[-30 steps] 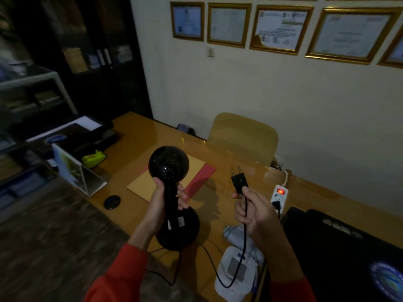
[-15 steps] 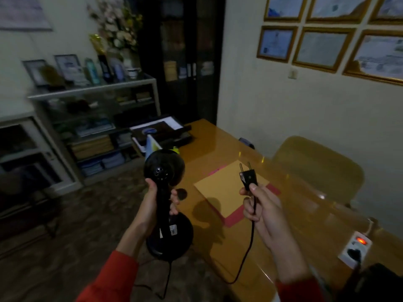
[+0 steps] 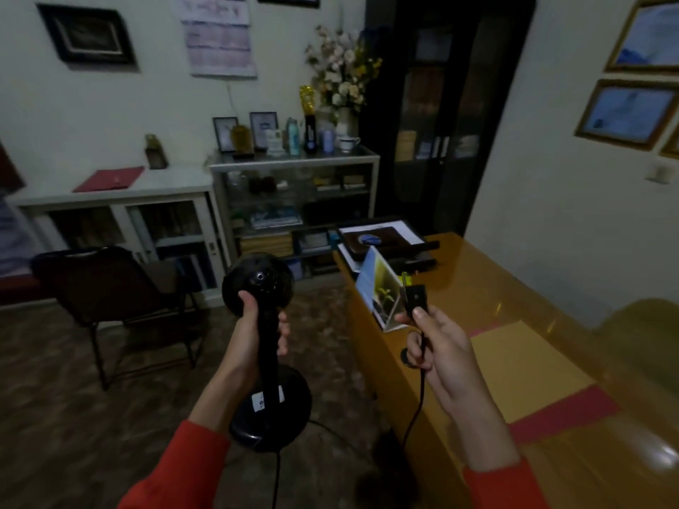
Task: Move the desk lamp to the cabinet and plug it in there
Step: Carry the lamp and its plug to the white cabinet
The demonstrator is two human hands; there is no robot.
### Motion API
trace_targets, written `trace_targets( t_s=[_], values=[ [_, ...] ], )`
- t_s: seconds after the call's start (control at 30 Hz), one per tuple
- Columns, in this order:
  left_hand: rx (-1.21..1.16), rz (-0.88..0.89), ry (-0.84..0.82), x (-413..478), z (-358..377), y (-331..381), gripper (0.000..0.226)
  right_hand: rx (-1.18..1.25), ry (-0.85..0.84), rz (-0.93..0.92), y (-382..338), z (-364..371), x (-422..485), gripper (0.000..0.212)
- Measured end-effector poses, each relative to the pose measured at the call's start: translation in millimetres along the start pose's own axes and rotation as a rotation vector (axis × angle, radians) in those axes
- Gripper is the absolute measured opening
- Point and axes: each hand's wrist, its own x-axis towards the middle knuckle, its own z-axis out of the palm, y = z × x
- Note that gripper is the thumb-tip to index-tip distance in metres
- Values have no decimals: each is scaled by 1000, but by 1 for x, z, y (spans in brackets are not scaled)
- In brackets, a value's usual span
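A black desk lamp (image 3: 270,409) with a round head and round base hangs in the air over the floor, held upright. My left hand (image 3: 253,332) is closed around its stem just under the head. My right hand (image 3: 437,347) pinches the lamp's black two-pin plug (image 3: 415,297), pins pointing up, and the black cord (image 3: 415,416) trails down from it. Ahead by the far wall stand a low white cabinet (image 3: 121,203) with glass doors and a grey glass-shelved cabinet (image 3: 294,163).
The wooden desk (image 3: 477,281) runs along my right, carrying a photo stand, a black tray of papers and yellow and red folders. A dark chair (image 3: 106,288) stands on the floor left of the lamp. A tall black bookcase (image 3: 444,115) fills the corner.
My view has swung left, away from the desk and power strip toward the cabinets. Both hands kept hold of the lamp and plug, which left the desk area and now hang over the floor.
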Motion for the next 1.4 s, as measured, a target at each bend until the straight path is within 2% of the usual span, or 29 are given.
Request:
trace_targets(
  t_s=[0.03, 0.13, 0.73, 1.03, 1.4],
  values=[
    [8, 15, 0, 3, -11, 4, 73, -18, -8, -1, 2, 11, 9, 25],
    [25, 66, 13, 22, -43, 26, 76, 0, -37, -9, 8, 44, 44, 11],
    [-29, 211, 89, 242, -168, 133, 73, 2, -303, -16, 53, 192, 337, 15],
    [-41, 226, 216, 366, -241, 171, 75, -27, -407, -48, 77, 267, 484, 16],
    [-94, 240, 208, 525, -346, 229, 72, -42, -447, -58, 127, 392, 657, 19]
  ],
)
